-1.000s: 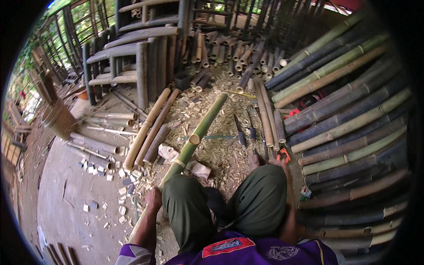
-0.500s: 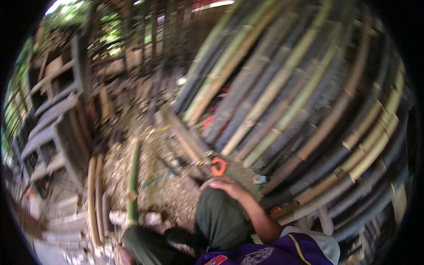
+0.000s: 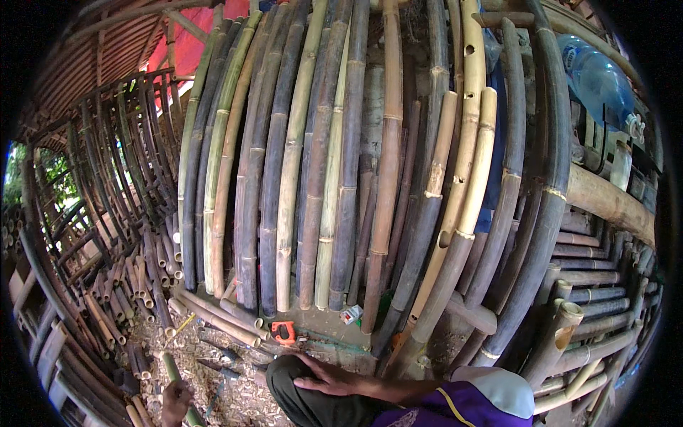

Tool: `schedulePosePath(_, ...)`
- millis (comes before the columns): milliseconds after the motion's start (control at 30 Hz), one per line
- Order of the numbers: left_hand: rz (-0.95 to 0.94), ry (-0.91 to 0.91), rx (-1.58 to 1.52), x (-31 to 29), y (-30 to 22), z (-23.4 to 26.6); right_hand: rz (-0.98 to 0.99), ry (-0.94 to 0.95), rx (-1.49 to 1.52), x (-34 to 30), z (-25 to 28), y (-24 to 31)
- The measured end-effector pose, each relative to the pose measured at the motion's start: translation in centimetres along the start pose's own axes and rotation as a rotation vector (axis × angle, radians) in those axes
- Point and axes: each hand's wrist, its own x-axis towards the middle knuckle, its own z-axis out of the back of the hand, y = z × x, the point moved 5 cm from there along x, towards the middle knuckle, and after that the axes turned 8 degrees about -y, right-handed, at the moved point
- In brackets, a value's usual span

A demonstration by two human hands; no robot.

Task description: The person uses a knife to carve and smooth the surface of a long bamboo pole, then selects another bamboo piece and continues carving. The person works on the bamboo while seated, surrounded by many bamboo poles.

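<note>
My left hand [image 3: 176, 400] is at the lower left with its fingers closed round a short green bamboo pole [image 3: 171, 367]. The pole's upper end sticks out above the hand and its lower part shows below. My right hand [image 3: 324, 376] lies flat on my raised knee, fingers stretched out and holding nothing. Just beyond that knee, an orange-handled saw [image 3: 283, 332] lies on the ground. Dark-handled tools [image 3: 220, 368] rest among wood shavings between the two hands.
Long bamboo poles [image 3: 288, 213] lean in a wide row ahead. Cut bamboo pieces [image 3: 131, 285] are heaped at the left. A small white box [image 3: 351, 314] lies near the poles' feet. A blue water bottle [image 3: 597, 82] is at the upper right, above stacked bamboo [image 3: 594, 295].
The view has swung to the right, bringing the bottle and stacked bamboo in. My left hand now shows on the green pole, which is tilted. My right hand still rests on the knee.
</note>
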Motion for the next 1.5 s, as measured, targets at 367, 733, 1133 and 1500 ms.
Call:
schedulePosePath(367, 0.046, 0.728, 1.138, 3.1, 11.8, -8.1, 0.008, -0.068, -0.135, -1.6, 0.8, 0.7)
schedulePosePath(733, -0.091, 0.676, 0.045, 1.3, 23.4, 2.9, -0.181, -0.326, -0.056, 2.4, 6.9, -6.2)
schedulePosePath(1133, 0.199, 0.328, 0.487, -3.9, 14.5, 5.0, 0.373, -1.333, -0.981, 16.3, 46.0, 7.0)
schedulePosePath(1500, 0.553, 0.192, 0.177, -7.9, 21.7, 10.5, 0.201, -1.515, -1.521, 17.0, 54.8, 19.8)
